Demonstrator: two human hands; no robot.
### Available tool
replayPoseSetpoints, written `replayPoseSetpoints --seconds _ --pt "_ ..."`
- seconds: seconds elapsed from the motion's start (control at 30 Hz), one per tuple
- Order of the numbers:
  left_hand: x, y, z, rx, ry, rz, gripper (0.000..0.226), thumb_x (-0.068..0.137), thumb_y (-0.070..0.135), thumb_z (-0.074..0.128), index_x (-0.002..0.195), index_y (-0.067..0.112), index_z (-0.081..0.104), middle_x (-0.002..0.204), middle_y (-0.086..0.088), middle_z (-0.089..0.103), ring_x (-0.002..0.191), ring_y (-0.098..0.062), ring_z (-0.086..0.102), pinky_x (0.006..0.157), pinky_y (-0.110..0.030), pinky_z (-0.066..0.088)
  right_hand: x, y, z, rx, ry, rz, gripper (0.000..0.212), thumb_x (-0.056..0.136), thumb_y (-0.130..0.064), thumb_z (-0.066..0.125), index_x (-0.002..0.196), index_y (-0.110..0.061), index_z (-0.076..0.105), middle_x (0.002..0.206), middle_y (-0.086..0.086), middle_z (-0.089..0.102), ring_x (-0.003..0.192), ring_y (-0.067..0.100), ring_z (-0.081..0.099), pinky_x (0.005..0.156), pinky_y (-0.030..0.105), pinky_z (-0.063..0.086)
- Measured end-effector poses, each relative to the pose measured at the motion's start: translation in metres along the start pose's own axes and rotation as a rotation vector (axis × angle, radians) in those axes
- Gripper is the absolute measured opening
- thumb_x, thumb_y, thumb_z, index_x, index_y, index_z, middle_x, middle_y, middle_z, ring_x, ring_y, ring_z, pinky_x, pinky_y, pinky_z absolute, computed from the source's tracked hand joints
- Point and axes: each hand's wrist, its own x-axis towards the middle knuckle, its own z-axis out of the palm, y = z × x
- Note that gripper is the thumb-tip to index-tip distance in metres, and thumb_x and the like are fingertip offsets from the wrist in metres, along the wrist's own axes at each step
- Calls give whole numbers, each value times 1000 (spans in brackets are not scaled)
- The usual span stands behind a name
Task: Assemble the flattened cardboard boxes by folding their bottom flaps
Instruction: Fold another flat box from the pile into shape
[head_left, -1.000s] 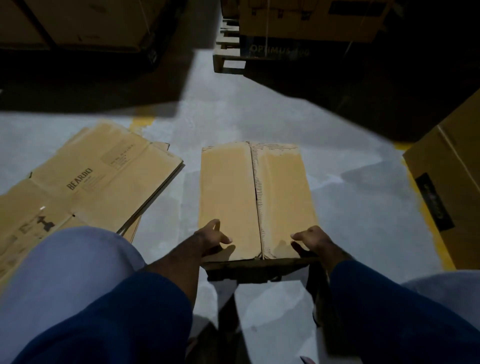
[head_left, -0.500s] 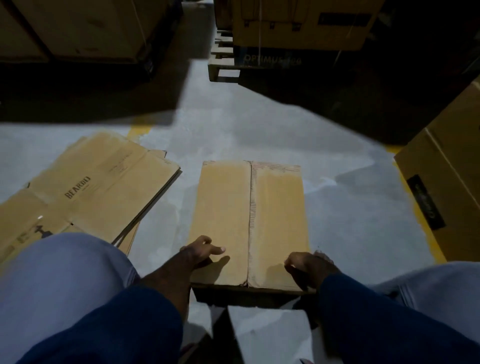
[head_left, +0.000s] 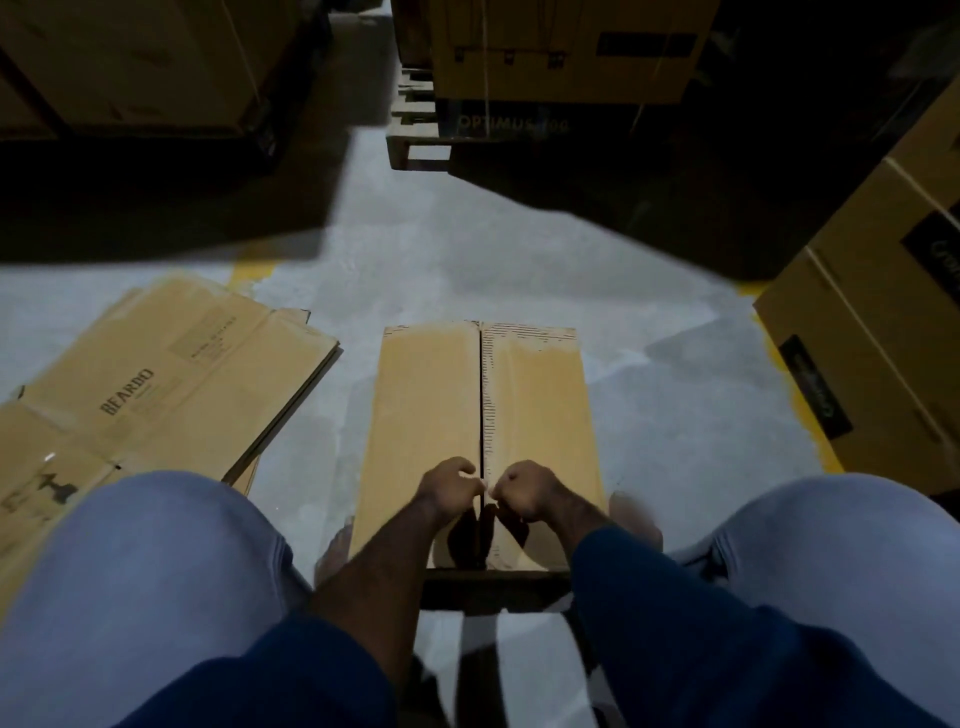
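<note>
Fingers (head_left: 460, 467) curled tight on both hands, knuckles up, the left hand (head_left: 449, 491) and right hand (head_left: 527, 491) nearly touching across the seam (head_left: 480, 395)! The fingertips tuck under and out of sight, so whether they pinch the flap edges or just press down, I cannot tell. Shadow below the fists hides the near end of the seam, and the box's near edge sinks into darkness between the sleeves (head_left: 675, 623).

All of this on a grey concrete floor (head_left: 467, 260), dim, with a yellow line (head_left: 810, 431) off to the right of the fingers. Left of them lies a stack (head_left: 171, 384) of flattened cartons, cut off by the frame and by a knee (head_left: 156, 551). Right of them a big carton (head_left: 872, 332), also cut off, its label unreadable. Far ahead, a pallet (head_left: 415, 150) under boxes lost in gloom.

The box (head_left: 426, 395) lies right under the fingers and runs away ahead of them, two flaps meeting at the seam.
</note>
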Motion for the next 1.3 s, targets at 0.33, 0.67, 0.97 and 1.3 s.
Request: replayPoseSetpoints --seconds 0.33,0.67,0.97,1.3 --pt "-4 5 20 -334 -123 -140 50 82 36 68 127 16 60 128 -12 64 115 -29 61 91 -39 50 9 11 12 -33 54 -15 23 99 -27 59 95 -10 73 100 8 70 86 20 60 64 26 41" --pt "-24 26 16 -716 -157 -90 46 100 58 48 115 18 66 97 -18 72 81 -25 62 69 -31 47 -4 14 -2 227 518 54 15 94 -41 64 90 -26 66 94 -3 69 82 19 62 69 29 51" --pt "-36 94 25 -678 -412 115 75 97 73 34 122 12 69 103 -6 71 84 -23 62 70 -34 47 -24 7 -74 333 544 124 58 85 -53 69 130 -21 53 121 6 63 100 30 64 77 35 52" --pt "-44 100 45 -240 -416 238 54 101 60 42 142 27 50 140 -5 54 121 -27 56 102 -48 48 -27 81 -143 553 742 156 17 98 -19 59 83 -14 65 94 7 72 83 26 66 77 35 58"
